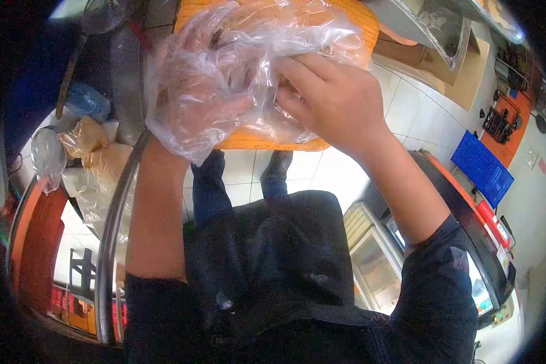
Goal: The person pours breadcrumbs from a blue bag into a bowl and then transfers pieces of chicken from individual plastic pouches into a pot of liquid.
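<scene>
Glove-donning is the step in hand, by the look of it: the left hand (209, 91) sits inside a thin clear plastic glove (224, 67), its fingers spread loosely under the crumpled film and gripping nothing, while the right hand (330, 100) is bare and pinches the loose plastic near the left palm, fingers closed on the film. Both hands hover above an orange tray (267, 141), which lies below them over the white tiled floor (406, 109); whether the glove touches the tray I cannot tell. The film bunches in folds over the left fingers rather than lying smooth, so the glove seems only partly seated. The next move likely calls for a steady tug toward the wrist, with the left fingers worked into their sleeves, gently, since such thin plastic tears easily. More crumpled bags (88, 148) lie at the left beside a metal rail (118, 200).
</scene>
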A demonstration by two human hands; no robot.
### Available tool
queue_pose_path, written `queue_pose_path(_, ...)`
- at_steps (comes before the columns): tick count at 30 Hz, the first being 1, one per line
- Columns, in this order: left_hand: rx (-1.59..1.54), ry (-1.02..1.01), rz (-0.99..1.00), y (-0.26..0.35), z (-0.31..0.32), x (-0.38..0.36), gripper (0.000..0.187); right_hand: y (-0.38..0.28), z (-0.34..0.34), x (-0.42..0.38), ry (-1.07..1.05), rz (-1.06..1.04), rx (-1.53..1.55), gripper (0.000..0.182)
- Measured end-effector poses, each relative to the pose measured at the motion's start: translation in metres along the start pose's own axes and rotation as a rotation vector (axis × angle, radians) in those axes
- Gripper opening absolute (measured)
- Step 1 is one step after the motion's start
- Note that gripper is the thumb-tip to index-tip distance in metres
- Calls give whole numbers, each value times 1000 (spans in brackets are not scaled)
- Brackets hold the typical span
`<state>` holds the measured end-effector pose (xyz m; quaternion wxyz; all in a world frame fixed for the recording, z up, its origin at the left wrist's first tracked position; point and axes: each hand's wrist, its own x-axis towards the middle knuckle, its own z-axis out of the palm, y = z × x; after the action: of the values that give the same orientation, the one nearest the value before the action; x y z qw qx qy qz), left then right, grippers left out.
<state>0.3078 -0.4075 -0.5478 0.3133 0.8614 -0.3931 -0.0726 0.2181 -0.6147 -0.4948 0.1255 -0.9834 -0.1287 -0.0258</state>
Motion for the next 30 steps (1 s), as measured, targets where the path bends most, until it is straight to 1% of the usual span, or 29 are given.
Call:
queue_pose_path(3, 7, -19, 7, 1, -8, 1, 52, -2, -1, -1, 10, -21, 44, 23)
queue_pose_path(6, 20, -14, 24, 0, -6, 0, 48, 1, 5, -1, -3, -65, 1, 23)
queue_pose_path(9, 20, 2, 39, -3, -7, 0, 48, 11, 4, -4, -22, -75, 49, 25)
queue_pose_path(12, -77, 4, 31, -2, -15, -1, 49, 23, 2, -5, -14, -142, 33, 25)
queue_pose_path(15, -188, 6, 21, 0, -18, -1, 50, 17, 1, -2, 12, -113, 16, 25)
queue_pose_path(17, -248, 1, 13, -2, -16, 0, 51, 17, 3, 1, 38, -131, 11, 24)
queue_pose_path(19, -227, 2, 14, -2, -14, 1, 52, 16, 6, 2, 46, -135, 10, 24)
queue_pose_path(22, -57, 9, 64, 0, -10, 4, 53, 12, 10, 0, 39, -114, 4, 25)
queue_pose_path(25, -6, 35, 59, 3, -8, 3, 43, 11, 12, -1, 38, -101, 1, 26)
queue_pose_path(27, -24, 25, 36, 1, -6, 1, 46, 10, 12, -1, 25, -98, 8, 26)
queue_pose_path(30, -28, 8, 35, -1, -8, 0, 50, 12, 15, 3, 118, -182, 45, 25)
